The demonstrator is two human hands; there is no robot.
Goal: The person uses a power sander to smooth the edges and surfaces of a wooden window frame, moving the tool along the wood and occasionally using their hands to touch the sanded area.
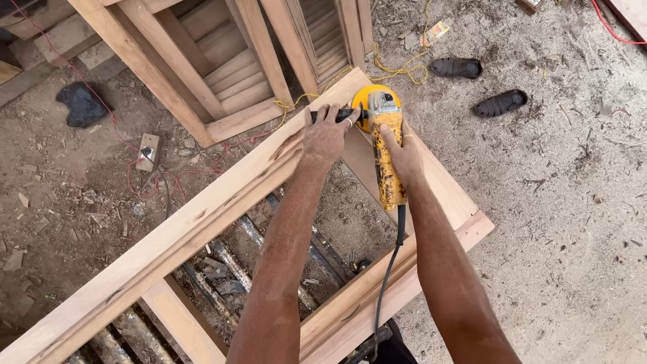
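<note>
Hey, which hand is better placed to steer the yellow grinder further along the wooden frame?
Probably the right hand: it grips the yellow grinder along its body, in line with the tool. The left hand only holds the black side handle, steadying it on the wooden frame.

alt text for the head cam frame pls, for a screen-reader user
Two bare hands hold a yellow angle grinder against the corner of a pale wooden frame: the left hand grips its black side handle, the right hand its body. A pair of black shoes lies on the dusty ground beyond.
</note>
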